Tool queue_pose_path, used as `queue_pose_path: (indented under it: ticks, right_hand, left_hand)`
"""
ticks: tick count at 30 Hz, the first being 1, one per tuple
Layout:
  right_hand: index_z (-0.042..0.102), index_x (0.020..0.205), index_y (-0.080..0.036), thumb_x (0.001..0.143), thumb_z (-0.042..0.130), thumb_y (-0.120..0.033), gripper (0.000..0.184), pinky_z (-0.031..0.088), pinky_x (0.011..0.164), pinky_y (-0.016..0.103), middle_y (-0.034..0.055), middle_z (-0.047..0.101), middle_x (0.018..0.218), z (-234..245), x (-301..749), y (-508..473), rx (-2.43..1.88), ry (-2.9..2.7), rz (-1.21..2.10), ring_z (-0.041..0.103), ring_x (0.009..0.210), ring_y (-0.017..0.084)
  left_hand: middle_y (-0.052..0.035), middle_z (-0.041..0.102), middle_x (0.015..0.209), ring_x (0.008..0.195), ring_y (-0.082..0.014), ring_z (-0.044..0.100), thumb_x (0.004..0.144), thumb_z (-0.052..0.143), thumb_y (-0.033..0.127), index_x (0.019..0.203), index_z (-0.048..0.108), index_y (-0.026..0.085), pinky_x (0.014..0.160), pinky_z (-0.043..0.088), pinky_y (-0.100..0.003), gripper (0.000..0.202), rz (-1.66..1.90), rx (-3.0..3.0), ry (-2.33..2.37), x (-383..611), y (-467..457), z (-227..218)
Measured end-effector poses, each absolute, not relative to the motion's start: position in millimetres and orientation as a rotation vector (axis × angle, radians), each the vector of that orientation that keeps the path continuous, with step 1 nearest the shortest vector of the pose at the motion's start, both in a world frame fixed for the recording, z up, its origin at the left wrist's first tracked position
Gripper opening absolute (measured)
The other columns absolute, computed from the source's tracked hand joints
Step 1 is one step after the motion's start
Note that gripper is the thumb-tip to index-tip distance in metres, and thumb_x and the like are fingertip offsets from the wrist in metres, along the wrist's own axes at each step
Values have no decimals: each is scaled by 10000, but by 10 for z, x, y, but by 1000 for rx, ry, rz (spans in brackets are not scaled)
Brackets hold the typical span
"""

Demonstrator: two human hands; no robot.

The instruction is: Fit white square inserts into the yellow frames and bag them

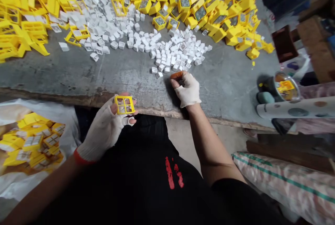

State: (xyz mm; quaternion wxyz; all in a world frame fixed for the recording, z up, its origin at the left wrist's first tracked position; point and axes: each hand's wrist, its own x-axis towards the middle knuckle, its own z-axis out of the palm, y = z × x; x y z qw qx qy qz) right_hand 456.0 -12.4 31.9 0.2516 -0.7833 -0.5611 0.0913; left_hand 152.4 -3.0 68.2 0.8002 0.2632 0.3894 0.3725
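Note:
My left hand, in a white glove with open fingertips, pinches a small yellow square frame with four openings, held just off the near table edge. My right hand, also gloved, rests curled on the grey table beside a heap of small white cubes. Its fingers are closed, with something orange-brown at the fingertips; what it is I cannot make out.
Piles of yellow frames and filled yellow pieces cover the far table, with more white cubes between. A white sack of finished pieces sits at my lower left. A tin and a roll lie at right.

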Motion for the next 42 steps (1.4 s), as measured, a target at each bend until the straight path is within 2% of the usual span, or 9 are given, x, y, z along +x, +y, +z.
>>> queue_pose_path:
  ticks: [8,12,16,20,27,32,35,38,42]
  right_hand:
    - [783,1372,-269,1011,612,-207,404,500,1142,599,125,790,1449,406,4504,248,-2045,-2035,198,689,1343,362]
    - [829,1178,-238,1026,662,-248,227,541,1086,573,113,845,1235,442,4469,195,-1945,-2030,203,745,1198,345]
    - [836,1121,-252,1053,780,-418,188,589,956,530,65,863,1042,578,4161,-183,-1462,-1847,168,788,977,299]
    - [819,1003,-284,1098,751,-518,261,593,970,517,38,880,1039,640,3713,-440,-1240,-1819,256,802,975,278]
    - [854,1034,-279,1170,615,-528,370,603,1023,466,50,878,1253,530,3513,-499,-1167,-1939,390,781,1087,249]
    - [837,1290,-340,1151,645,-467,269,606,1093,550,53,837,1359,569,4104,-118,-1481,-1929,195,745,1244,302]
    - [817,1240,-271,1078,761,-326,180,520,1148,674,125,822,1371,507,4455,395,-1759,-1902,28,653,1309,375]
    - [792,1153,-189,957,916,-309,261,473,1137,690,191,818,1325,459,4516,798,-1959,-2047,-78,587,1322,406]
    - [810,1104,-167,952,891,-237,186,457,1131,705,205,820,1287,563,4295,766,-2131,-2106,-120,597,1362,449]
  left_hand:
    - [-91,840,1079,825,-228,760,852,980,505,1195,820,204,645,616,-308,484,830,537,774,1550,31,615]
    - [-104,840,1084,816,-227,761,858,964,512,1205,812,201,632,611,-302,490,830,537,781,1561,-27,577]
    - [-103,822,1093,828,-214,762,845,975,538,1191,819,189,626,619,-273,515,747,534,724,1616,-111,552]
    - [-90,804,1110,911,-226,763,774,1040,575,1166,850,214,659,643,-266,566,682,525,639,1630,-190,543]
    - [-17,811,1126,909,-173,747,862,1009,462,1181,889,261,716,651,-248,396,658,532,631,1509,-289,496]
    - [-75,846,1096,887,-222,805,777,1056,525,1218,883,239,652,641,-258,553,715,470,681,1465,-225,476]
    - [-94,848,1091,855,-227,807,744,1073,540,1212,877,220,631,646,-271,599,764,467,723,1438,-168,479]
    - [-100,848,1108,842,-226,800,732,1074,570,1205,874,213,617,641,-278,625,808,484,760,1415,-134,482]
    - [-115,854,1141,857,-226,793,785,1040,558,1211,853,210,640,632,-284,581,856,495,780,1416,-120,510]
